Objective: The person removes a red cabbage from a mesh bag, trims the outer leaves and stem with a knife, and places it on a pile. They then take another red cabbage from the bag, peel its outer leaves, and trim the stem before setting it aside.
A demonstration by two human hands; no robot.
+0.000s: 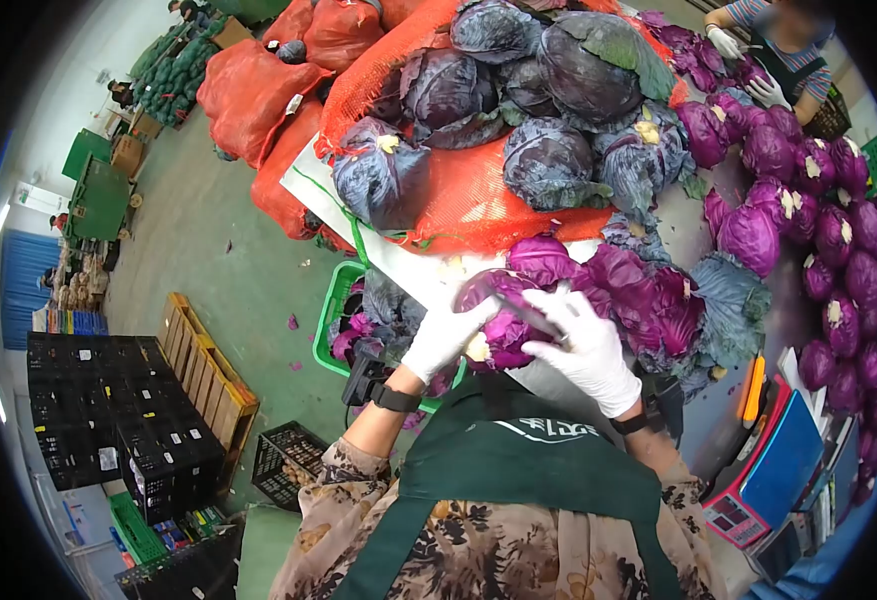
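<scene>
A peeled red cabbage (504, 343) with a pale cut stem sits just in front of my apron. My left hand (446, 337), in a white glove, steadies it from the left side. My right hand (590, 352), also gloved, is closed around a dark knife (526, 314) whose blade lies across the top of this cabbage. Loose purple leaves (648, 300) and a bluish outer leaf (733, 308) lie to the right. Below my left hand, a green crate (336, 305) holds trimmed leaves.
Untrimmed cabbages (543, 165) lie on a red mesh bag (468, 195) ahead. Trimmed red cabbages (866, 280) are piled at right. A blue folder (780, 455) stands near my right elbow. Another gloved person (788, 60) works at the far right. Black crates (118, 420) and a pallet (208, 385) stand left.
</scene>
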